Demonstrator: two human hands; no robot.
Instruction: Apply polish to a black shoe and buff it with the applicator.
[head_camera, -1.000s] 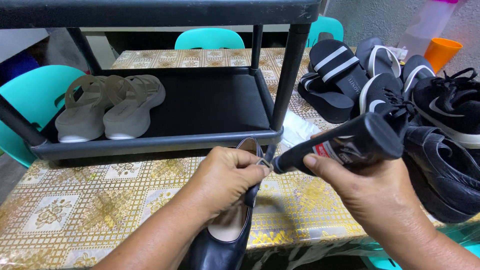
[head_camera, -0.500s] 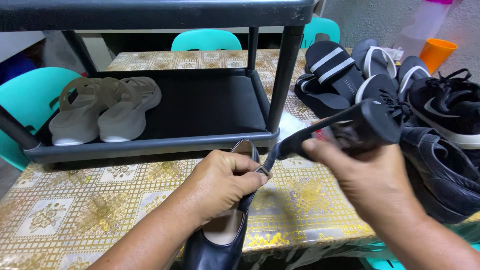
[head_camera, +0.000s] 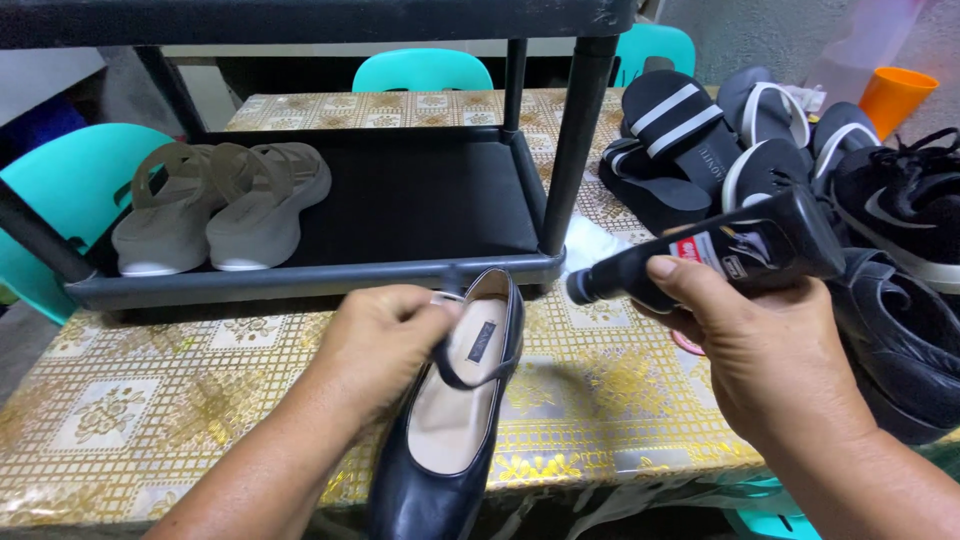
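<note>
Left hand (head_camera: 385, 335) pinches thin strap of black shoe (head_camera: 455, 420), shoe lying on table (head_camera: 150, 400) edge, toe toward 6 o'clock. Right hand (head_camera: 760, 345) clenched around black bottle (head_camera: 715, 258), nozzle pointing 9 o'clock, just above shoe's heel. Black rack (head_camera: 400, 205) at 12 o'clock holds beige sandals (head_camera: 215, 205). Sneakers (head_camera: 900, 215), slippers (head_camera: 680, 140) piled at 2 o'clock.
</note>
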